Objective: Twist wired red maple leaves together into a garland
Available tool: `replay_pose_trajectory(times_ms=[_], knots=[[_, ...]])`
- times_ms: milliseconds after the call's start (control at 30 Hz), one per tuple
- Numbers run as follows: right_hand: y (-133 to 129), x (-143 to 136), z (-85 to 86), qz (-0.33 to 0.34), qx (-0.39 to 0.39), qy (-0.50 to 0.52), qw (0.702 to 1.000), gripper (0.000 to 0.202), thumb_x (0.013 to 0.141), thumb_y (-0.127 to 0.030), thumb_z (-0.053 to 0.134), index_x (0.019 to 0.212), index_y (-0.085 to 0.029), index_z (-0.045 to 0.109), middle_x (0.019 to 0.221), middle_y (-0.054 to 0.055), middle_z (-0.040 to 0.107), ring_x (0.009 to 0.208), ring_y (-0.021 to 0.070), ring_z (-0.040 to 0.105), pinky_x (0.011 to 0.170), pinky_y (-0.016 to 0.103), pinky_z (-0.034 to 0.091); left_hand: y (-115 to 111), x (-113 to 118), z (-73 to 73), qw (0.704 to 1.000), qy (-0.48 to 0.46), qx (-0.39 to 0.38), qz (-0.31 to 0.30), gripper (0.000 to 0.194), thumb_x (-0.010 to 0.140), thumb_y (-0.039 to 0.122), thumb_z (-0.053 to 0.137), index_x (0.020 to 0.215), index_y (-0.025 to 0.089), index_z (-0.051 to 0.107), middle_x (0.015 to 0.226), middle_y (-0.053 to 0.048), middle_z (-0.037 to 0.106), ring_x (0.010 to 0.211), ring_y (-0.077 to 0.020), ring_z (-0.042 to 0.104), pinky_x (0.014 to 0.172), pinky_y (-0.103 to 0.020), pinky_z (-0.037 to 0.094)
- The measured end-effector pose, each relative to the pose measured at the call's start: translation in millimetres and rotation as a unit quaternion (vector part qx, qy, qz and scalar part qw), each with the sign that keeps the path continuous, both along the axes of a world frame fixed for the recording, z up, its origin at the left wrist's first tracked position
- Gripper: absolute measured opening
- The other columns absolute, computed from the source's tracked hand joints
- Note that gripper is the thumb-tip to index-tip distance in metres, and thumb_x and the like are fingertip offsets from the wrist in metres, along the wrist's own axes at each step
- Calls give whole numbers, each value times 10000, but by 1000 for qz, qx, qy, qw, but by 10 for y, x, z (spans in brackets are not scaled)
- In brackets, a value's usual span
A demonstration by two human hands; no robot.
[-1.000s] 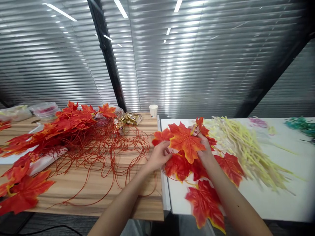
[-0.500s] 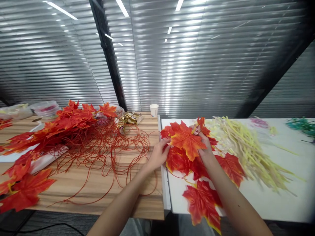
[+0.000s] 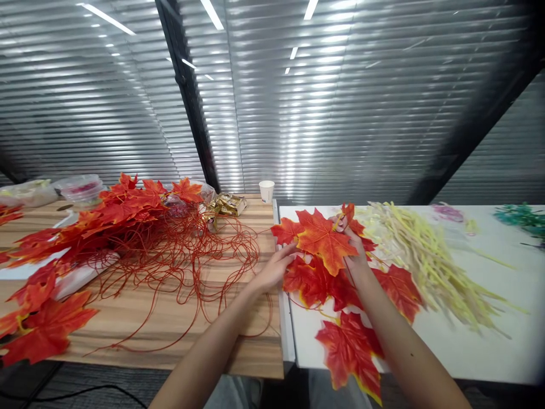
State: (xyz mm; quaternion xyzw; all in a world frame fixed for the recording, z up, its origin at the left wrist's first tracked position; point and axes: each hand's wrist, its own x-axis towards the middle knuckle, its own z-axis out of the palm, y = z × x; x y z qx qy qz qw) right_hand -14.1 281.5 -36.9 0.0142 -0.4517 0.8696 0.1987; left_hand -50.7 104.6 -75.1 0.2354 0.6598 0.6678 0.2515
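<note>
Right hand [image 3: 352, 250] pinches top maple leaf [image 3: 323, 238] near stem end, fingers closed on it, leaf raised over seam between wooden table [image 3: 170, 318] and white table [image 3: 468, 352]. Left hand [image 3: 275, 267] touches leaf's left lobe, fingers loosely curled; whether it truly grips, cannot tell. More red leaves [image 3: 349, 346] hang beneath on thin cord. Judgement: fabric leaf light, floppy, edges fray-prone; best held at stem base, not lobe tips. Yellow stems [image 3: 426, 261] lie just right.

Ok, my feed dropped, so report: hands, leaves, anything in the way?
Right hand grips maple leaf bunch above white table. Left hand touching bunch's left edge. Yellow stems lie right of it, apart.
</note>
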Motion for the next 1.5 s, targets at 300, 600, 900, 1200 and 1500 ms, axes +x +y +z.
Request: replay_pose_trajectory(times_ms=[300,600,900,1200,1500], knots=[[21,-35,-32,1,-45,23,999,151,703,-318,619,677,-230,499,636,-49,453,493,42,420,529,141,429,-28,28,28,979,191,-70,-28,308,686,127,508,986,148,570,940,-58,611,783,-121,558,680,-213,433],[25,-26,-27,-24,2,17,1000,184,704,-376,614,680,-233,501,632,-40,488,550,77,486,579,195,453,-55,32,126,946,299,-79,93,257,756,336,536,915,145,604,847,-54,617,717,-125,533,637,-220,399],[41,-51,-22,17,-143,0,990,251,590,-334,737,674,-221,530,641,-74,538,547,47,506,572,166,458,-90,-45,87,954,248,-64,154,269,795,379,483,816,160,637,772,-30,640,640,-114,546,610,-217,403],[73,-85,-63,2,-162,-27,986,266,589,-310,756,722,-214,546,639,-91,550,573,44,527,571,168,452,-136,-107,104,926,287,-65,237,278,804,376,481,829,159,653,837,-55,589,785,-130,538,697,-233,419],[77,-89,-83,8,-137,-18,990,208,663,-308,704,722,-205,533,647,-86,554,575,40,532,602,166,465,-158,-36,224,853,400,-73,326,189,814,284,496,805,181,654,842,-34,508,815,-117,484,754,-248,396]])
